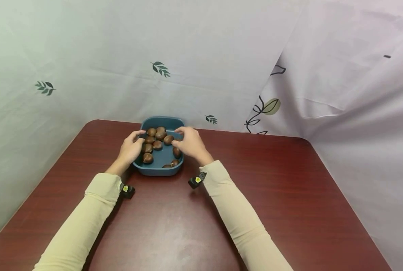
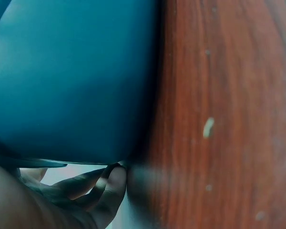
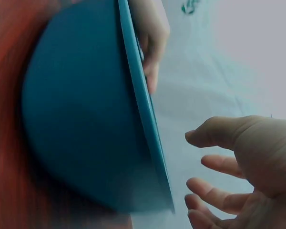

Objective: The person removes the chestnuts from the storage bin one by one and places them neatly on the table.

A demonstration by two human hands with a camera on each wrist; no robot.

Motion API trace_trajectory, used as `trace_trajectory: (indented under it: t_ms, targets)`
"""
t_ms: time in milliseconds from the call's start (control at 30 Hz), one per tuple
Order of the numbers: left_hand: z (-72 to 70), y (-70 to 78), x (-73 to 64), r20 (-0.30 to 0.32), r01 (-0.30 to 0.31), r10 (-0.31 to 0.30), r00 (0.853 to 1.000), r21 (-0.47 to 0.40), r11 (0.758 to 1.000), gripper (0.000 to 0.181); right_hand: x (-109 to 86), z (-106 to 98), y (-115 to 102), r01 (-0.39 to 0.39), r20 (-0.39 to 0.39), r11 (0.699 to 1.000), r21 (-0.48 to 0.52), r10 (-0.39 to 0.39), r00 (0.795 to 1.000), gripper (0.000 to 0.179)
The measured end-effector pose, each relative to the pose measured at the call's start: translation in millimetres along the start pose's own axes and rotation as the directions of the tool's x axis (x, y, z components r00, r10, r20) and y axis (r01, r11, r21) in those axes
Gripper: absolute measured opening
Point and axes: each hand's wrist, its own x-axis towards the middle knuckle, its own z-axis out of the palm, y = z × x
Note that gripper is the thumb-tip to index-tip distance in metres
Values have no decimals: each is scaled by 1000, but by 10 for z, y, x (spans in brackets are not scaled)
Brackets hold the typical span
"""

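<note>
At the far edge of a reddish desk [image 1: 272, 180]: one blue tub [image 1: 158, 172]. Right hand [image 1: 193, 143] at its right rim, grip wide, thumb and fingers apart; left hand [image 1: 129, 149] at its left rim, grip cannot be told. Brown chestnuts [image 1: 157, 145], loose in the tub, mostly leftward.

Just left of the frame's centre, a tray [image 1: 157, 172] sits near the worktop's [image 1: 276, 184] far edge, holding nuts [image 1: 160, 135], mostly in its upper left. The left hand [image 1: 130, 148] is at its left rim, the right hand [image 1: 190, 143] over its right. Cloth [image 1: 201, 41] hangs behind.
</note>
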Motion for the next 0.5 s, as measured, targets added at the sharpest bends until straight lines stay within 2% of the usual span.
trace_trajectory:
  t_ms: [133, 267, 400, 500]
  targets:
    - [10, 15, -4, 4, 4, -4, 1000, 1, 1000, 47, 23, 165, -163, 69, 57, 997, 18, -70, 996, 37]
    - [10, 31, -20, 3, 5, -5, 1000, 12, 1000, 47, 61, 342, -278, 141, 143, 990, -6, -139, 980, 38]
    - [2, 37, -42, 3, 8, -8, 1000, 17, 1000, 47, 64, 491, -357, 145, 232, 988, -54, -129, 964, 43]
    - [-1, 42, -61, 1, 18, -18, 1000, 13, 1000, 47, 57, 569, -383, 137, 275, 987, -84, -109, 955, 39]
